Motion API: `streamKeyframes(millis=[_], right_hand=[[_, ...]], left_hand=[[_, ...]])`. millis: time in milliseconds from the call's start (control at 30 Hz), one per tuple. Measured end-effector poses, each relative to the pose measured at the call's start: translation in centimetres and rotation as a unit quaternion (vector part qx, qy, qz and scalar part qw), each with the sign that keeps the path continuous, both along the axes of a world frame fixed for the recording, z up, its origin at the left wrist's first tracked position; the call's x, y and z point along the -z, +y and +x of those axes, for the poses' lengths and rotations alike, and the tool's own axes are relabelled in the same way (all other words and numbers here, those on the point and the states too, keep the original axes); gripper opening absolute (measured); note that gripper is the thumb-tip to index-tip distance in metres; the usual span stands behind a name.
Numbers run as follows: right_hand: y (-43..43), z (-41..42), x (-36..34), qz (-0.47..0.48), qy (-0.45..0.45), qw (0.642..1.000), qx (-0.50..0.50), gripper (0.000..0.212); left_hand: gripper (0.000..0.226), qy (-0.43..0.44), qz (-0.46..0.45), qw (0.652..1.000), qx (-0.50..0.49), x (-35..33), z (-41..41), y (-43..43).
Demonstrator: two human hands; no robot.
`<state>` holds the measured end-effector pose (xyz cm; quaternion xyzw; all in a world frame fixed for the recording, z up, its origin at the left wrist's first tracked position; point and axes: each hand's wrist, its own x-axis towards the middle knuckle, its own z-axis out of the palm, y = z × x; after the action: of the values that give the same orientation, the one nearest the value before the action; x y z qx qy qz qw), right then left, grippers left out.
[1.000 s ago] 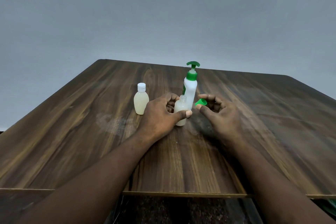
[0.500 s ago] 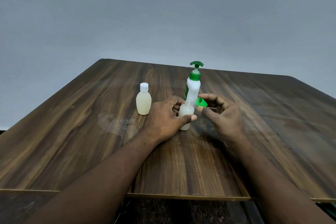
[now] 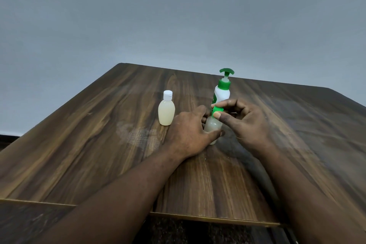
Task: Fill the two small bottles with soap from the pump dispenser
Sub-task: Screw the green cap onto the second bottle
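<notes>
A small translucent bottle [image 3: 212, 126] holding pale soap stands upright on the table, gripped around its body by my left hand [image 3: 188, 134]. My right hand [image 3: 245, 121] pinches a green cap [image 3: 217, 111] with thumb and fingers, right on top of that bottle's neck. Behind them stands the white pump dispenser [image 3: 222, 93] with its green pump head. To the left a second small bottle [image 3: 166, 111] with a white cap stands by itself, filled with pale soap.
The dark wooden table [image 3: 99, 144] stretches wide on both sides, with its front edge near me and a faint smudge left of my left hand. A plain grey wall rises behind it.
My right hand has carried the green cap leftwards, from beside the dispenser onto the top of the small bottle. My left hand has kept its hold on the bottle.
</notes>
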<state>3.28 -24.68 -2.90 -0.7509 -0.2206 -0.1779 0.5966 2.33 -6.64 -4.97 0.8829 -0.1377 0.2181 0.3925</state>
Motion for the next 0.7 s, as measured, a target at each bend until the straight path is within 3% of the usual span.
streamKeyframes(millis=[267, 500, 700], right_hand=[[1.1, 0.0, 1.3, 0.094, 0.009, 0.995, -0.044, 0.021], [1.0, 0.3, 1.6, 0.021, -0.046, 0.998, 0.043, 0.021], [0.7, 0.2, 1.9, 0.022, -0.076, 0.997, 0.019, 0.015]], left_hand=[[0.050, 0.007, 0.007, 1.000, -0.011, 0.0, 0.5, 0.3], [0.049, 0.010, 0.019, 1.000, -0.021, -0.2, 0.4, 0.2], [0.052, 0.010, 0.023, 0.999, -0.025, -0.1, 0.5, 0.1]])
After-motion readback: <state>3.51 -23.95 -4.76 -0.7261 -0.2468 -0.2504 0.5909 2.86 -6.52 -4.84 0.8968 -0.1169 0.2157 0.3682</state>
